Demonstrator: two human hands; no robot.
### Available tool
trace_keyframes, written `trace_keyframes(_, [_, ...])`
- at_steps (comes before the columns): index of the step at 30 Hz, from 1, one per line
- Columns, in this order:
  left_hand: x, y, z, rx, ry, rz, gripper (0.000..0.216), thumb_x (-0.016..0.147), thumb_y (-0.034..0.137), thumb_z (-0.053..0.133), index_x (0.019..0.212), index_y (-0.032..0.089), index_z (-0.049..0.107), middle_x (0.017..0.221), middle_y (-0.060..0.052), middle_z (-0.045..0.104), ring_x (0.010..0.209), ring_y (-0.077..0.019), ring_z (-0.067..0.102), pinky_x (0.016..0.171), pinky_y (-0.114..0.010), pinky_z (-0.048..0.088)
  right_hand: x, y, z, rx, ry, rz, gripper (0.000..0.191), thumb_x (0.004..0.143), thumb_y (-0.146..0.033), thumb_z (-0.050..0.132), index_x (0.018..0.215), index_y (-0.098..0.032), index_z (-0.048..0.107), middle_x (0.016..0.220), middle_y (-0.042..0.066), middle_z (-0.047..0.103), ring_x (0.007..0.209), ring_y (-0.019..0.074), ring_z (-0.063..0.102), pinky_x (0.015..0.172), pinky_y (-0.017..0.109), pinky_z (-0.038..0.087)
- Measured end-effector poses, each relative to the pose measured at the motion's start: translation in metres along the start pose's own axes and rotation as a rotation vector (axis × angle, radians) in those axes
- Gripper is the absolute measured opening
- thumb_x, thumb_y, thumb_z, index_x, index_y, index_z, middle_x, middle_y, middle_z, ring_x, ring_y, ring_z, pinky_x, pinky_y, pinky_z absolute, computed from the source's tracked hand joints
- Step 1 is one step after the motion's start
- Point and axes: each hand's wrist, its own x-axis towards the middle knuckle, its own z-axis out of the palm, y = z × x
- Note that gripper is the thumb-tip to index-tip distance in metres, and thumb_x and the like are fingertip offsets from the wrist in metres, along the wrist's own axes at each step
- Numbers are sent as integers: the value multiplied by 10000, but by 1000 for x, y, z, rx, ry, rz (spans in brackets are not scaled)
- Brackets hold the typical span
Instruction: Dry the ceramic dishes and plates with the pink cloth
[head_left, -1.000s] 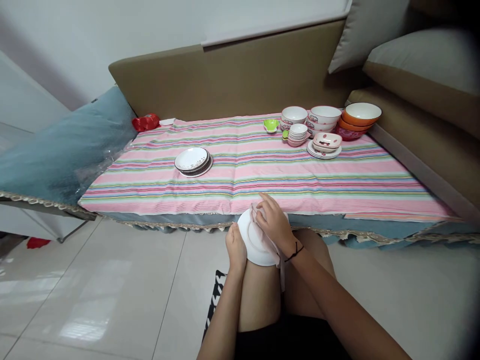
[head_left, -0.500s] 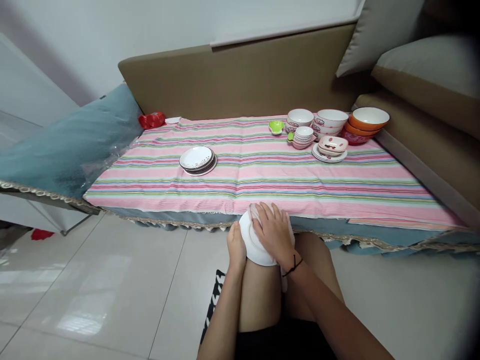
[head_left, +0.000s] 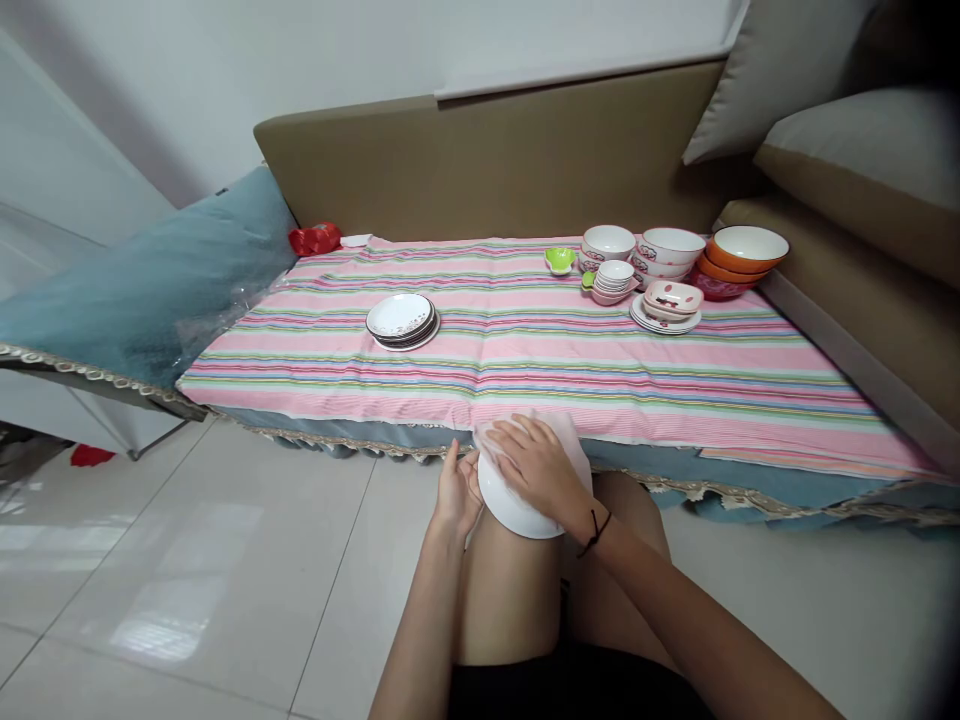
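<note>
One white plate sits tilted over the person's knee, just short of the near edge of the striped cover. Compared with half a second ago, the left hand has uncurled: its fingers now lie together along the plate's left rim. The right hand has shifted left across the plate face, with its fingers spread and pressing one pale cloth flat against it. Farther back, one stack of plates rests on the cover's left half; its count is probably four, but the edges blur. At the far right stand one green dish, two white bowl stacks and one orange bowl stack.
</note>
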Motion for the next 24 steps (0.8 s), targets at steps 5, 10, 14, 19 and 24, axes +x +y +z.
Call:
trace_keyframes(5, [-8,-1,-3,-58,-57,-36,586,963,506,304,1149,64,640,973,-141,736,905,-230,691,861,-328,488,19,2,12,-70,102,197,276,954,-324,474,1126,-150,603,1113,131,627,1032,256,569,912,471,453])
trace_keyframes(10, [-15,0,0,-183,-100,-20,606,958,558,270,1112,108,645,980,-108,735,965,-201,676,929,-314,459,16,-6,7,-23,38,21,316,938,-352,546,1225,-222,572,1290,74,571,1131,222,563,984,462,455])
trace_keyframes(14, [-13,-2,-3,-316,-63,-36,574,957,564,289,956,134,668,880,-71,737,828,-145,688,839,-251,487,-1,-17,1,60,-83,-149,342,958,-242,441,1271,-286,571,1351,-6,580,1323,233,415,1147,467,279])
trace_keyframes(19, [-9,-5,-12,-252,-39,-55,613,946,581,291,957,109,681,876,-112,736,891,-200,688,911,-321,477,-30,-26,7,82,-157,-269,441,958,-248,423,1395,-215,469,1423,-8,525,1402,222,323,1175,438,249])
trace_keyframes(24, [-5,-3,-7,-123,-124,-45,578,914,569,401,1035,79,685,925,-145,731,960,-261,673,938,-376,462,-55,-19,7,3,-155,-401,462,976,-240,397,1437,-209,419,1473,-3,465,1416,240,314,1148,449,308])
